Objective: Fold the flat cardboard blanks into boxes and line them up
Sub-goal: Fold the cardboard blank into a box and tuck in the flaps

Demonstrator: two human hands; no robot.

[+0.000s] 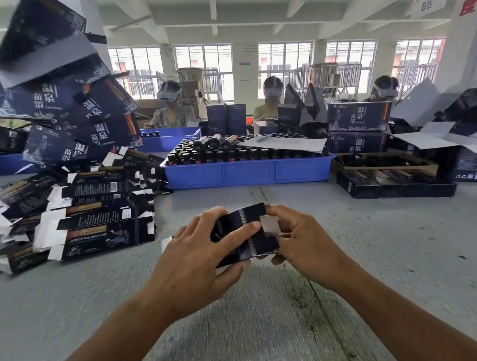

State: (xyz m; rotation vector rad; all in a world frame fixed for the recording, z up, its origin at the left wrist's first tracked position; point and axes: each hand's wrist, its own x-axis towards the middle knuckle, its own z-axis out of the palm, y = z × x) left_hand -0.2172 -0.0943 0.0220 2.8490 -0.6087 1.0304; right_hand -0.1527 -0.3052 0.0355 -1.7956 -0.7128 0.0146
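We observe both hands holding one dark cardboard blank [243, 231] above the grey table [376, 255]. The left hand [197, 255] grips its left side, fingers curled over the top; the right hand [299, 240] pinches the white flap end. A heap of flat blanks [88, 214] lies left. A blue tray [248, 172] of bottles stands behind.

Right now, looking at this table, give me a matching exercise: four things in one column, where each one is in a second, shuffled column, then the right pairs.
Things:
1. small dark box
2. pile of flat blanks
3. blue tray of bottles
4. row of finished boxes

Places:
A. far side, centre of the table
B. right side of the table
C. held in both hands, left hand and right hand
D. left side of the table

Pairs: 1-C, 2-D, 3-A, 4-B
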